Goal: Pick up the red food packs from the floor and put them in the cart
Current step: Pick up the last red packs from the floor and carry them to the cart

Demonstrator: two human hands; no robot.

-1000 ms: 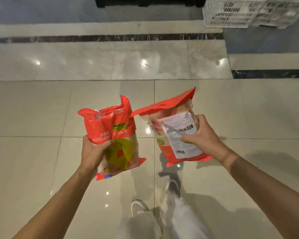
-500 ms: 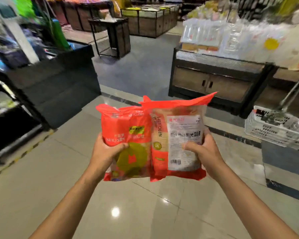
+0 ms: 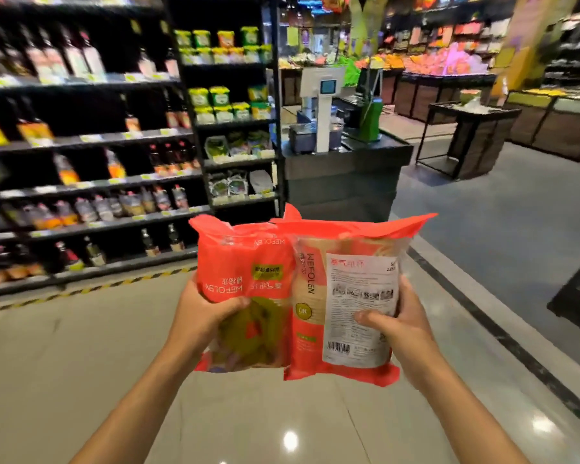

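Two red food packs (image 3: 315, 236) fill the centre of the frame, side by side and touching, both held up off the floor. The left hand (image 3: 201, 316) grips the left red pack (image 3: 235, 262) around its lower half, thumb curled across the front and fingers hidden behind the plastic. The right hand (image 3: 399, 324) clasps the right red pack (image 3: 345, 360) the same way, thumb pressed on the white printed label (image 3: 362, 289), fingers out of sight. The right pack's edge appears to overlap the left one and covers part of it. Both are glossy, crinkled plastic pouches, roughly rectangular, with flat sealed flaps at top and bottom. A clear window (image 3: 248, 333) in the left one shows blurred yellow-green contents. At upper left, dark shelves (image 3: 81, 139) of bottles (image 3: 81, 58) are smeared by motion, so their labels are unreadable. Behind the packs stands a grey counter (image 3: 342, 175), its lower part hidden. Polished floor tiles (image 3: 81, 363) along the bottom reflect lights.
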